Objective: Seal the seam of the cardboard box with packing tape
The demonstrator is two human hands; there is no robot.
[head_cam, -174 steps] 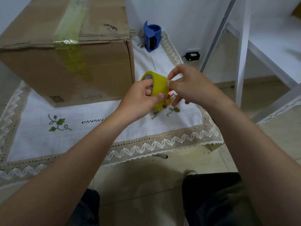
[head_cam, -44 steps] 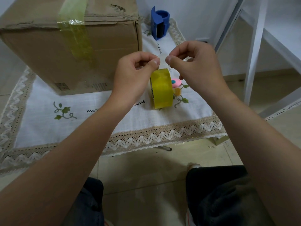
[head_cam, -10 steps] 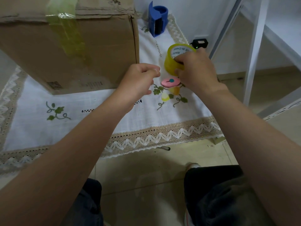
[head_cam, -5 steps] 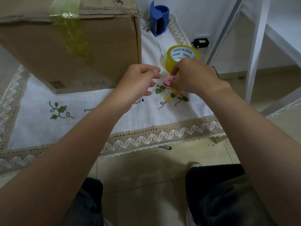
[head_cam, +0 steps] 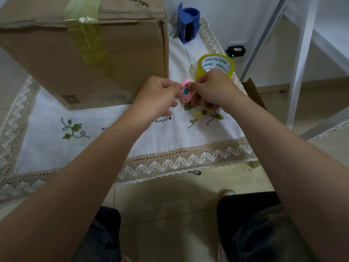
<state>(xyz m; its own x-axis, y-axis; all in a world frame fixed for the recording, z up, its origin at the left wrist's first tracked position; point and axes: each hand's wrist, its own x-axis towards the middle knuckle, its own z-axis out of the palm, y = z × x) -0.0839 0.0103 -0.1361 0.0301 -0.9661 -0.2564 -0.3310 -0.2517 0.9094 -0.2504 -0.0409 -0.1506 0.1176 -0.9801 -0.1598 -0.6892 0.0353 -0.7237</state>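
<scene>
White cloth (head_cam: 151, 140): both hands' fingers pinched shut on pink cutter (head_cam: 186, 93), L hand (head_cam: 156, 97) & R hand (head_cam: 211, 87).

Soft, even indoor light with a faint greenish cast, weak shadows beside the cardboard box (head_cam: 98, 59) on the tablecloth (head_cam: 160, 140), glare on its tape strip (head_cam: 85, 21), forearms dim at the bottom, wide-angle bending at the edges

- Your white embroidered cloth (head_cam: 132, 144) covers the floor.
- On it you have the cardboard box (head_cam: 90, 53), tape roll (head_cam: 215, 66) and blue dispenser (head_cam: 188, 22).
</scene>
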